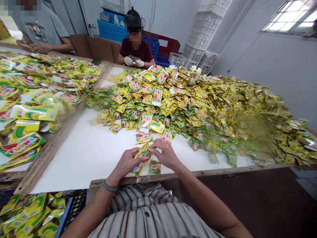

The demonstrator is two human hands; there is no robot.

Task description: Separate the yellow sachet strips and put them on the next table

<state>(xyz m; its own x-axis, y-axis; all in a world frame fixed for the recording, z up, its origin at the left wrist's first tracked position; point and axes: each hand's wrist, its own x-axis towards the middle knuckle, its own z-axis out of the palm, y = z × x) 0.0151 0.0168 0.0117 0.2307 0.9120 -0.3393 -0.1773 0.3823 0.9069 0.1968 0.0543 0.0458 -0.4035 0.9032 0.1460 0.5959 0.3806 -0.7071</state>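
My left hand [127, 162] and my right hand [165, 152] meet over the near edge of a white table [84, 155]. Both pinch one long yellow-green packet [141, 158], which hangs tilted between them. A small green sachet [155, 167] lies flat just below my right hand. Another yellow packet [144, 137] rests on the table just beyond my fingers. A big heap of small yellow-green sachets [198, 102] covers the table's far and right side.
A second table [32, 99] on the left holds more yellow packets. A crate of packets [29, 215] sits low at left. A person in white gloves [135, 61] works opposite; another person [39, 29] stands far left. White crates [205, 29] are stacked behind.
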